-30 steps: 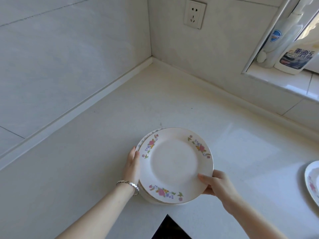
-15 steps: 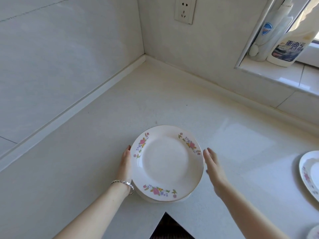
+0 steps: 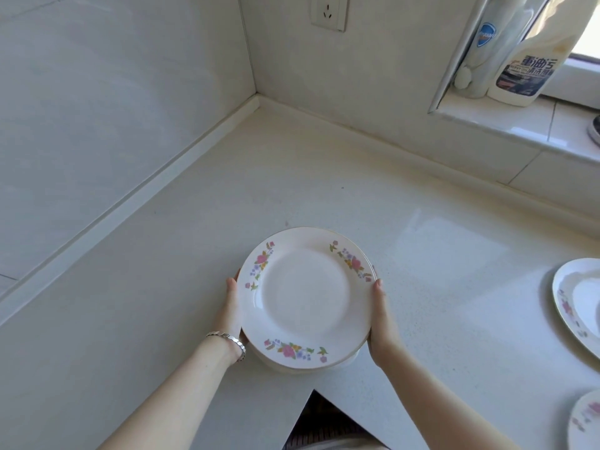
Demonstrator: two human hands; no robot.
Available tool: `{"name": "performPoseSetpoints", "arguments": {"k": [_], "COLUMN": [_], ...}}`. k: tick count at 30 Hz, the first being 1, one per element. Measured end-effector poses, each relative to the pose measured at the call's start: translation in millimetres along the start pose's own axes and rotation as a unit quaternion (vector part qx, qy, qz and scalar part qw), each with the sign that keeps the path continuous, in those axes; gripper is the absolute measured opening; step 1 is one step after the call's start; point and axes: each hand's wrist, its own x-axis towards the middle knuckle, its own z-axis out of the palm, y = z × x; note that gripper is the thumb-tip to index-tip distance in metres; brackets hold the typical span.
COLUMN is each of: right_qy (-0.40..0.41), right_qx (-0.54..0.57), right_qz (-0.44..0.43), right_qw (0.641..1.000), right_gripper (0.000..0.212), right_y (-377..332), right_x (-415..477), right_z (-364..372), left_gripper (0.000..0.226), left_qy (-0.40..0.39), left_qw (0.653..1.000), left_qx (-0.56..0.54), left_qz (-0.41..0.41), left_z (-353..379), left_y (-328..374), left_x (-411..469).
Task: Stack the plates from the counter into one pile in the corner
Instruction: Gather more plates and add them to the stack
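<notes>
short of the corner point(image 3: 259, 103): plate pile point(image 3: 305, 297); my left hand point(image 3: 231, 308), my right hand point(image 3: 381, 323) flat against its rim (uncurled); push evenly.

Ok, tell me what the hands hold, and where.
The plate pile: left hand on its left rim, right hand on its right rim; finger curl hidden.

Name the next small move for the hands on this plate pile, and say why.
Probably slide the pile back toward the wall corner. The left hand and right hand press its opposite sides, yet it sits near the front edge of the counter, well short of the corner. Another plate waits at the right.
</notes>
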Motion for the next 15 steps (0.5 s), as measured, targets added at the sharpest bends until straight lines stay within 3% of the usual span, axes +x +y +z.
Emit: {"name": "performPoseSetpoints", "arguments": {"k": [5, 15], "right_qy": [0.016, -0.026], "right_qx": [-0.038, -0.124], "right_qz": [-0.021, -0.016], "right_qw": [0.999, 0.992], "right_gripper": [0.043, 0.067], "right_y": [-3, -11], "right_x": [2, 1], "right_z": [-3, -4], "left_gripper": [0.061, 0.054], "left_qy": [0.026, 0.017], "left_qw": [0.999, 1.0], "left_qx": [0.027, 0.003], "left_qz": [-0.014, 0.004], "left_z": [0, 5], "left_y": [7, 11], "left_x": [-5, -20]}}
